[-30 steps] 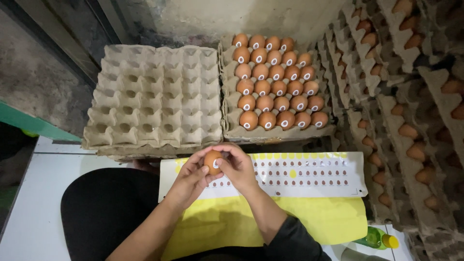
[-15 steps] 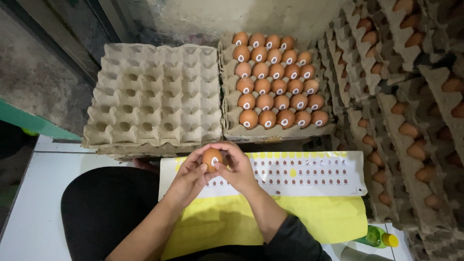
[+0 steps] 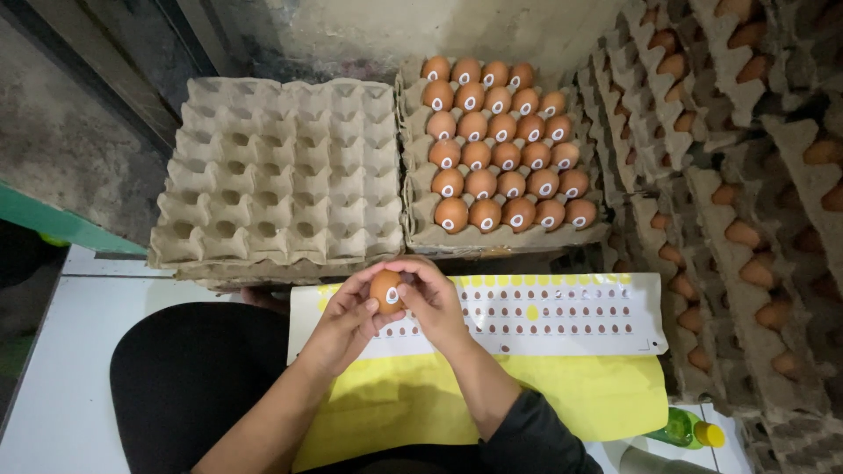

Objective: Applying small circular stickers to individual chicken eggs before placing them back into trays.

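Both my hands meet over my lap around one brown egg (image 3: 385, 290) that carries a small oval sticker. My left hand (image 3: 344, 321) cradles the egg from the left and below. My right hand (image 3: 434, 301) touches its right side with the fingertips. Under the hands lies a white sticker sheet (image 3: 562, 314) with rows of small oval stickers, resting on a yellow sheet (image 3: 580, 402). Beyond them stands a stack of empty cardboard egg trays (image 3: 279, 175) on the left and a tray full of stickered brown eggs (image 3: 500, 149) on the right.
Tall slanted stacks of egg-filled trays (image 3: 746, 202) line the right side. A green bottle with a yellow cap (image 3: 687, 430) lies at the lower right. A white tiled floor (image 3: 61, 386) is at the lower left, and a rough concrete wall is behind.
The hands stay in place; the egg has turned slightly between the fingers, and its sticker now faces the camera.
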